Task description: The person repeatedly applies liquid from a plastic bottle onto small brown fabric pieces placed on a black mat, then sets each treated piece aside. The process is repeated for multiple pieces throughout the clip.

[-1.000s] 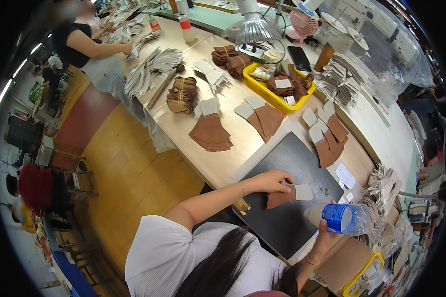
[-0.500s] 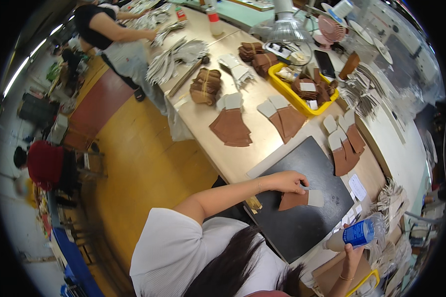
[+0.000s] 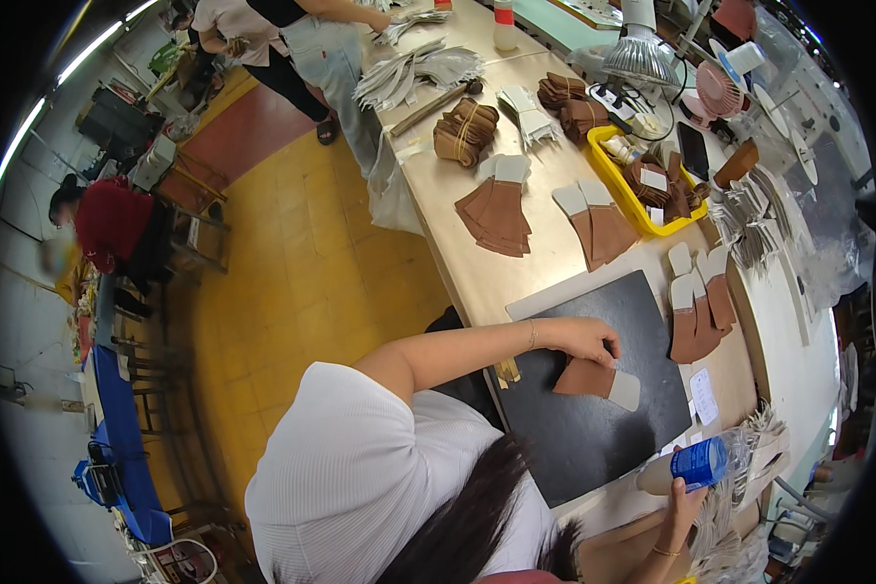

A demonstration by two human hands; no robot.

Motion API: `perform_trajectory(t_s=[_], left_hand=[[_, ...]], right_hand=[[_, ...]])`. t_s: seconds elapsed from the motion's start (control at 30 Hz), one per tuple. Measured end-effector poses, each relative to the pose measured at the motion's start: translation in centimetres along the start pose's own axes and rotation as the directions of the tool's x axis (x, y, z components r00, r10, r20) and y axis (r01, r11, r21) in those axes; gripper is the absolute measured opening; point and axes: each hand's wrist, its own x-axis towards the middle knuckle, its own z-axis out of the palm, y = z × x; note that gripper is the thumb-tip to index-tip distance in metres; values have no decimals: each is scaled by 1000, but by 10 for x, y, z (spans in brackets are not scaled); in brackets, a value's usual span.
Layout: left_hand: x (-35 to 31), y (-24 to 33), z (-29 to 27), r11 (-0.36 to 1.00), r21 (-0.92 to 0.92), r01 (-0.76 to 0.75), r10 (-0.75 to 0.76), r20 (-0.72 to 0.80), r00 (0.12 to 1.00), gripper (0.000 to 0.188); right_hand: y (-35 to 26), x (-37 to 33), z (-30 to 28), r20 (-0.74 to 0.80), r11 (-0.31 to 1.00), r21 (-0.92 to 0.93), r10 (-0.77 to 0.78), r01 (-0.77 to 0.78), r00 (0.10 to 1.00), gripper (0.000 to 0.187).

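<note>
On the black cutting board (image 3: 603, 438) lies a brown leather piece (image 3: 583, 377) with a pale grey-white end, angled toward the lower right. My left hand (image 3: 582, 339) reaches over it from the left, fingers bent and pinched at its upper edge. A clear plastic bottle with a blue label (image 3: 696, 465) is in my right hand (image 3: 686, 508), tipped on its side over the board's right front corner. Its left end looks whitish. Fanned brown pieces with pale ends (image 3: 699, 307) lie right of the board; other fans (image 3: 496, 216) sit beyond it.
A yellow basket (image 3: 642, 219) of brown pieces stands at the back right, near a phone (image 3: 693, 151) and lamp (image 3: 640, 56). Banded brown bundles (image 3: 465, 133), a hammer (image 3: 436, 109) and pale strips (image 3: 419, 73) lie farther back. A co-worker (image 3: 326, 49) stands at the far left side.
The whole view has shifted as my head moved. The leather piece has turned slightly, its pale end now pointing more toward me. Both hands keep their grips.
</note>
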Motion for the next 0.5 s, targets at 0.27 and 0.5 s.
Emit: perform_trajectory(t_s=[0.27, 0.5], left_hand=[[3, -5, 3, 999, -2, -34, 33, -29, 999, 36], [4, -13, 4, 999, -31, -40, 39, -42, 998, 36]], right_hand=[[-7, -4, -1, -20, 998, -12, 58, -58, 998, 88], [-7, 0, -1, 8, 997, -70, 28, -27, 1000, 88]])
